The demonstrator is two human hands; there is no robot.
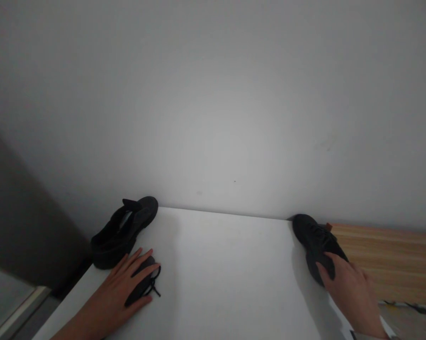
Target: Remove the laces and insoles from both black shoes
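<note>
Rests the left hand (128,283) flat and open, fingers spread, gripping nothing, on a small flat black laced object (144,282) near the left edge of the smooth white tabletop (227,269), just before a black open-backed slip-on shoe (123,233) at the far left corner. Lays the right hand (351,288), fingers curved, over the near end of a black lace-up sneaker (314,241) at the right edge, beside a striped wooden surface (390,255); cannot tell if clasped.
</note>
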